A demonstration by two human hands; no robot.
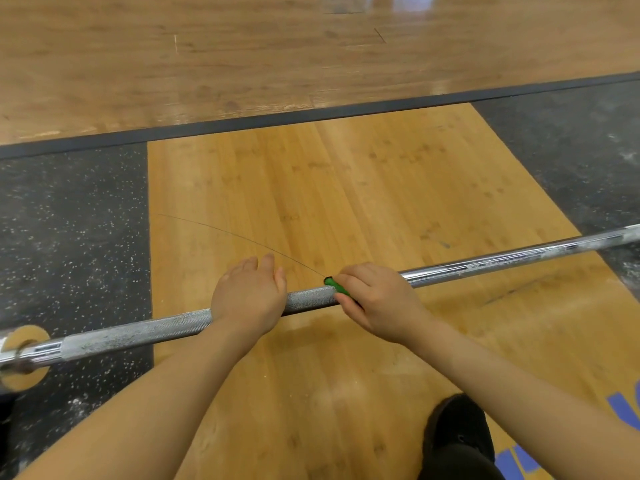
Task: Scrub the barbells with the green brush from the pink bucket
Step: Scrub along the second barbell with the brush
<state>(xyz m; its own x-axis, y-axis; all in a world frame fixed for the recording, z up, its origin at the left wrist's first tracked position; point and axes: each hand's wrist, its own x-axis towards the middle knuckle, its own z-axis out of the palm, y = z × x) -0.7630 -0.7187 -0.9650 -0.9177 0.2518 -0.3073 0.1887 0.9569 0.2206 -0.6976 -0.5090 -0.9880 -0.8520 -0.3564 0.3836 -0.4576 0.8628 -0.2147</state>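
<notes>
Two bare hands meet on one barbell [311, 295], which runs across the view from about 8 o'clock, low at the left edge, up to about 2 o'clock at the right edge. The bar lies over a pale wooden platform [346, 188] flanked by black speckled rubber mats [69, 220]. The stretch under the hands is rough, knurled metal; toward 2 o'clock it turns smooth and shiny, with white chalky smears. At the 8 o'clock end a collar and a round tan disc [24, 358] sit on the bar.

The left hand [247, 299] lies on top of the bar near the centre of the view, palm down, fingers fairly straight and reaching over the far side toward 12 o'clock; it rests on the bar rather than wrapping it.

The right hand [377, 299], just to the 3 o'clock side of the left, has its fingers curled round the green brush [337, 288], which is pressed against the bar. Only the brush's green end shows, poking out of the fist toward 9 o'clock; the bristles are hidden.

Between the two hands a short length of knurling is bare. A thin dark line arcs over the platform from the brush toward 10 o'clock. At 5 o'clock a dark shoe [457, 431] stands on the wood beside blue painted markings [627, 410]. Beyond the platform's black border, at 12 o'clock, lies darker glossy wood flooring [242, 46].
</notes>
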